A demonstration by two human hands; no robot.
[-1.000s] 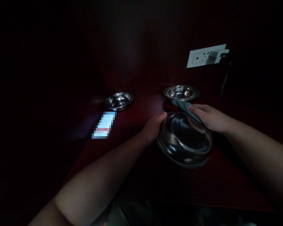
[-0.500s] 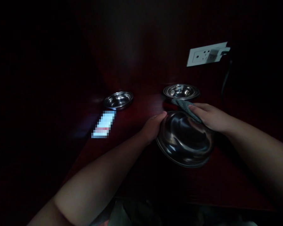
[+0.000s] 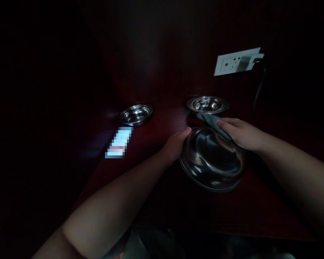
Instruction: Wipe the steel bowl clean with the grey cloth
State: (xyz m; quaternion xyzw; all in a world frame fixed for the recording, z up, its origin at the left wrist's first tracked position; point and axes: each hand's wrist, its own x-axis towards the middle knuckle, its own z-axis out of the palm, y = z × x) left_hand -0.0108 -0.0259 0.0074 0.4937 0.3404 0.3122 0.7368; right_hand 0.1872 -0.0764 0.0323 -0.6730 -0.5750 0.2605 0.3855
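A shiny metal bowl (image 3: 213,162) is held tilted over the dark red table, its rounded outer side facing me. My left hand (image 3: 176,145) grips its left rim, thumb lying along the edge and the other fingers hidden. At the bowl's far right edge, my right hand (image 3: 239,133) is closed on a grey-green cloth (image 3: 212,122). The cloth touches the bowl's far rim, and part of it sticks out to the left of my fingers.
Several stacked metal bowls (image 3: 207,105) stand just beyond the cloth. Another metal bowl (image 3: 136,115) sits at the back left, with a lit phone (image 3: 119,143), blurred out, in front of it. A wall socket (image 3: 237,62) holds a plug with a cable (image 3: 259,90) hanging down.
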